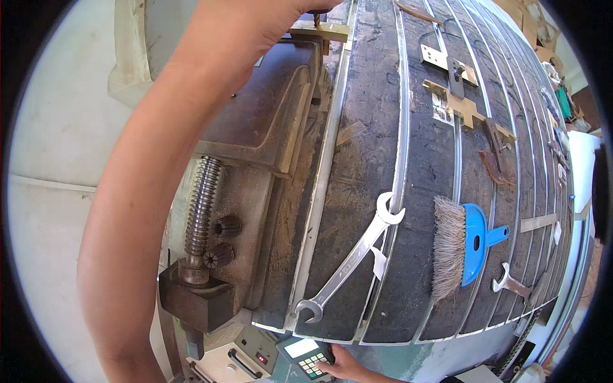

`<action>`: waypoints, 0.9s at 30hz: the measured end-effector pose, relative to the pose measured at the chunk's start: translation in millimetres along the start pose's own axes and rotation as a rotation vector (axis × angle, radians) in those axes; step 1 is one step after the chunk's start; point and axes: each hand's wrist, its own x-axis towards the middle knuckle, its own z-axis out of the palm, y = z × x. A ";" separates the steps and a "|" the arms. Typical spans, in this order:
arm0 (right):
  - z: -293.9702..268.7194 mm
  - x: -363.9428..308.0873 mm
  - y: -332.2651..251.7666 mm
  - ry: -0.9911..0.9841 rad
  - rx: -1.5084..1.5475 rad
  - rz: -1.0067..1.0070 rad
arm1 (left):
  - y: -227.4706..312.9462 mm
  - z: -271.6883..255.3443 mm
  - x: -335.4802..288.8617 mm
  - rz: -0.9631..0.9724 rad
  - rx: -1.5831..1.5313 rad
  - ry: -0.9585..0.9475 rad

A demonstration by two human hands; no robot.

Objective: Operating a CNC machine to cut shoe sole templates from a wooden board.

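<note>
Slotted table [373,147] right; far brass bar [334,33] runs left-right beside left hand [274,20]; right hand [345,366], touching keypad [300,349], farther off; left fingers cropped, I can't tell either grip.

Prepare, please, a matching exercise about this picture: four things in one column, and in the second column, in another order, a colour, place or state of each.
Things:
1. brush
2. large wrench
3. keypad device
4. threaded screw

Descriptions:
A. touched by the right hand
B. beside two small dark cylinders
C. blue, with pale bristles
D. silver, with an open jaw at each end

Pairs: 1-C, 2-D, 3-A, 4-B
</note>
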 end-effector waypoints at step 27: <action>4.7 -5.0 21.5 -0.086 0.075 0.031 | 5.4 11.7 -16.5 0.065 -0.066 0.119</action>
